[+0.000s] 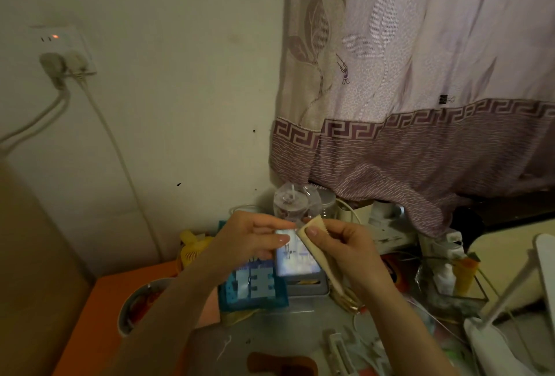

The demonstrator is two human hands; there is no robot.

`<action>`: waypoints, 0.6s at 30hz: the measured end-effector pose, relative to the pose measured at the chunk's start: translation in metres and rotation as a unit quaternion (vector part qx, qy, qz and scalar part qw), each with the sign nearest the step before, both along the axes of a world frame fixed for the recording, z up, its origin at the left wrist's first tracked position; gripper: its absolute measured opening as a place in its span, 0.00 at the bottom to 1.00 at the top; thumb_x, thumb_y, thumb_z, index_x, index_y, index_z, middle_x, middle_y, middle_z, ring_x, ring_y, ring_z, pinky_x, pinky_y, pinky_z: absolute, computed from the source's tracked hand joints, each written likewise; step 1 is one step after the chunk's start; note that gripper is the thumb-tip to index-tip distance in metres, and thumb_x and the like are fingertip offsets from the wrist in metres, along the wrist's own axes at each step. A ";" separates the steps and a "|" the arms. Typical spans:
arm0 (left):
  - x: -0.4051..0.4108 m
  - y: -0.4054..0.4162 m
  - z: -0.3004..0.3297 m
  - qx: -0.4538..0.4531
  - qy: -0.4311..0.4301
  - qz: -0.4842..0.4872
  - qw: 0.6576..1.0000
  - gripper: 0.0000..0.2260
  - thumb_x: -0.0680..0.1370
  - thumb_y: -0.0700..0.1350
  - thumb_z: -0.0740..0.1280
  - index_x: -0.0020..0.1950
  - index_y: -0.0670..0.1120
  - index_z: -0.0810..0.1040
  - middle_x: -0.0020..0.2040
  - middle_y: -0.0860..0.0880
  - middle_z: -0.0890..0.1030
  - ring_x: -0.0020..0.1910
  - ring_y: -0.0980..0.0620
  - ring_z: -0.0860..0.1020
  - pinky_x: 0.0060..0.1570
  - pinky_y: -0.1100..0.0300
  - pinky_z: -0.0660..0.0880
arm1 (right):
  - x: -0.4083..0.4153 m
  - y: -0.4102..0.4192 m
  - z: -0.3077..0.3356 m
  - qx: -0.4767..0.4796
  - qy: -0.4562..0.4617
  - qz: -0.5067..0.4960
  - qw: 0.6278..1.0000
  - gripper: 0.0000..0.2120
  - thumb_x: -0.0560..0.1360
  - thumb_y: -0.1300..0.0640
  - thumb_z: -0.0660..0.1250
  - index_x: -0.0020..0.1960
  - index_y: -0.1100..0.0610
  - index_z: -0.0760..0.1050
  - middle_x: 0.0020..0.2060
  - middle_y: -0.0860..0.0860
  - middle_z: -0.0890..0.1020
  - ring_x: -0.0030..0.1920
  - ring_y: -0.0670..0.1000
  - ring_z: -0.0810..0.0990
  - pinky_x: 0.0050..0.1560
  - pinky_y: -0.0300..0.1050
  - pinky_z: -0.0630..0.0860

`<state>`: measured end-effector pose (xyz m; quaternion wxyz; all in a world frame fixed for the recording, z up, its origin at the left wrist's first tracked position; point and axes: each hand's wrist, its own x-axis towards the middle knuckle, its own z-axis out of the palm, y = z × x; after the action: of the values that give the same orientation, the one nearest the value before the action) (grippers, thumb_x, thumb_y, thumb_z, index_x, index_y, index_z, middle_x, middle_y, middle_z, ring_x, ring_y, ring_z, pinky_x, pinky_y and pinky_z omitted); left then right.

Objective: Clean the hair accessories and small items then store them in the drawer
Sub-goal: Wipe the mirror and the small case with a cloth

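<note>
Your left hand (255, 237) holds a small shiny card (295, 255) up in front of you, with the thumb on its front and the fingers curled behind it. Your right hand (339, 243) pinches a folded cream cloth (312, 243) between the thumb and the fingers. The cloth touches the right edge of the card, near the top corner, and its long end hangs down under your right hand.

Both hands are up above a messy table (288, 333). Right under the card sits a blue packet (252, 288) with pale blocky shapes on it, and just beside that is a grey tin (309, 288). Near the bottom edge lies a brown comb (279, 365), and to its right a pale clip (339, 348), though that one is blurry.

On the left, a bowl (138, 303) with something red in it rests on an orange top (99, 321). A yellow fan (192, 248) peeks out behind your left wrist. Small bottles (456, 276) stand in a clear tray on the right. A pink curtain (420, 90) hangs behind it all, and two plugs (64, 66) sit in a wall socket on the left.
</note>
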<state>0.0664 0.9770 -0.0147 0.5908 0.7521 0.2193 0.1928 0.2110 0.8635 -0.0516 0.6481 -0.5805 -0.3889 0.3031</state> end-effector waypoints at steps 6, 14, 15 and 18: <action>0.006 -0.010 -0.014 -0.054 -0.080 0.110 0.989 0.09 0.75 0.40 0.68 0.54 0.50 0.79 0.44 0.48 0.85 0.44 0.51 0.84 0.41 0.60 0.80 | -0.008 0.006 -0.009 0.062 0.047 -0.097 0.992 0.07 0.75 0.59 0.67 0.46 0.60 0.83 0.39 0.57 0.85 0.41 0.58 0.84 0.44 0.54 0.80; 0.011 -0.027 -0.033 -0.078 -0.103 0.167 0.977 0.13 0.74 0.42 0.71 0.55 0.55 0.78 0.46 0.54 0.85 0.48 0.52 0.83 0.47 0.54 0.81 | -0.012 0.007 -0.016 0.063 0.112 -0.125 0.984 0.07 0.75 0.60 0.66 0.49 0.60 0.82 0.42 0.56 0.86 0.44 0.56 0.85 0.46 0.49 0.81; 0.011 -0.026 -0.032 -0.069 -0.108 0.163 0.978 0.13 0.74 0.42 0.70 0.56 0.54 0.78 0.46 0.54 0.85 0.48 0.53 0.83 0.47 0.55 0.81 | -0.011 0.006 -0.016 0.054 0.101 -0.115 0.987 0.06 0.75 0.60 0.66 0.48 0.59 0.82 0.42 0.55 0.86 0.44 0.56 0.85 0.46 0.49 0.81; 0.007 -0.019 -0.027 -0.016 -0.094 0.132 0.987 0.12 0.76 0.40 0.67 0.57 0.52 0.78 0.50 0.50 0.85 0.48 0.53 0.83 0.46 0.58 0.81 | -0.008 0.004 -0.014 0.024 0.070 -0.087 0.993 0.06 0.76 0.60 0.66 0.48 0.58 0.82 0.41 0.53 0.86 0.44 0.55 0.85 0.45 0.48 0.81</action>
<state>0.0730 0.9582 -0.0422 0.5897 0.6858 0.2635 0.3354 0.2032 0.8675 -0.0653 0.7113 -0.5736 -0.2979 0.2762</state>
